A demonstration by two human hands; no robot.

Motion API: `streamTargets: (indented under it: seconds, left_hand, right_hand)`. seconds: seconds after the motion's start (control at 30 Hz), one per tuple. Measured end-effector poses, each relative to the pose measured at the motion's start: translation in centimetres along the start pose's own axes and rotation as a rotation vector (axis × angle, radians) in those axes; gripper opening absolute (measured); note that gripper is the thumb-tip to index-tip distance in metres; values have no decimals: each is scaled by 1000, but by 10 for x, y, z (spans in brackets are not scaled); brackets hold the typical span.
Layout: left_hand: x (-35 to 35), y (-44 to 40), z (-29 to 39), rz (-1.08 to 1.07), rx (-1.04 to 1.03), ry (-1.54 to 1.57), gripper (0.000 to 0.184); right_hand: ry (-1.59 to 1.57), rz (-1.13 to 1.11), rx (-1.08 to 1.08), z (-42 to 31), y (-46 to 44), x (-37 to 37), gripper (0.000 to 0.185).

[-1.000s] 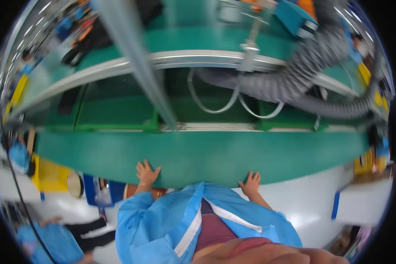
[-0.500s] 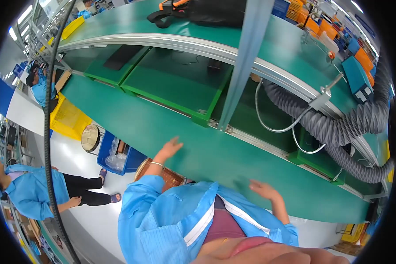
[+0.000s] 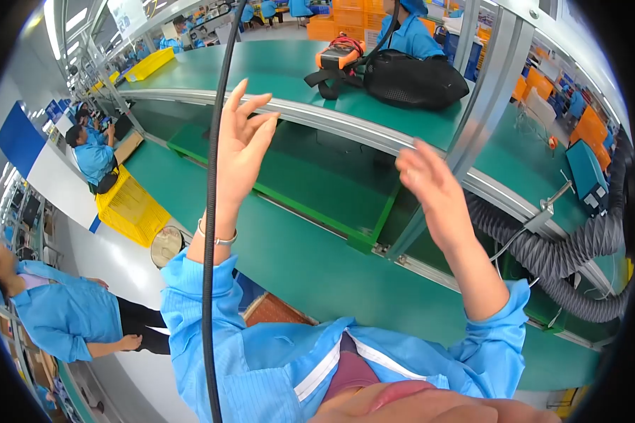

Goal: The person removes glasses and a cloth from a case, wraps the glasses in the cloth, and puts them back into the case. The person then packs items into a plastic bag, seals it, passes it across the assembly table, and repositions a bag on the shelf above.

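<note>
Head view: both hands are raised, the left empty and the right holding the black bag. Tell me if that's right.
No: the right hand holds nothing visible; the black bag lies on the green upper surface, as the head view shows. Both hands are raised and the left hand is empty, as you said.

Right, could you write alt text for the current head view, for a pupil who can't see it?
A bare left hand and right hand, nothing visible in either, are held up before a green workbench. A black bag lies on the upper level, and a person in blue stands at the picture's left.
</note>
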State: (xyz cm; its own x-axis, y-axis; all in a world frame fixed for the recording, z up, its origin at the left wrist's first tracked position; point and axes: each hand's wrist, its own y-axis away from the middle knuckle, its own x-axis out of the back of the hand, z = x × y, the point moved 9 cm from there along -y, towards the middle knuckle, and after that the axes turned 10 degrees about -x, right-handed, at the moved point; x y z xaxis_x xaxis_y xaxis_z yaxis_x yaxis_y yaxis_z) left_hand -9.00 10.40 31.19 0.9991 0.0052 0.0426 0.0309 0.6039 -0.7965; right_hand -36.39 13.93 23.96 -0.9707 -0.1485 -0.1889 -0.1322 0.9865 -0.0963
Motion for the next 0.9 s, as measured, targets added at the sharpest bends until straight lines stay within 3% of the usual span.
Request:
streamTargets:
  seconds: [0.1,0.2,0.3,0.4,0.53,0.6,0.73,0.83,0.9]
  left_hand:
    - [0,-38,15,-14,-145,-54,46]
    - [6,-90,26,-11,-326,-180,38]
    - [-4,-139,2,-200,-265,-167,35]
    - [-33,-144,-29,-413,-232,-340,35]
    - [-72,-145,-71,-662,-231,-576,34]
    - [-89,-159,-97,-647,-260,-571,35]
    - [-131,-179,-132,-575,-195,-538,38]
    - [-184,-201,-153,-636,-496,-788,39]
    - [-220,-201,-165,-674,-409,-752,44]
  right_hand:
    - [-74,159,99,-13,-43,14,77]
    - [-103,379,41,-6,-82,42,91]
    - [-137,490,1,-11,-98,48,99]
    - [-45,752,-65,4,-135,90,86]
    - [-52,831,-123,5,-153,112,63]
    - [-61,842,-59,11,-173,126,54]
    - [-93,789,-48,5,-168,108,48]
    - [-166,731,-62,4,-156,101,50]
    - [-76,752,-11,8,-157,107,59]
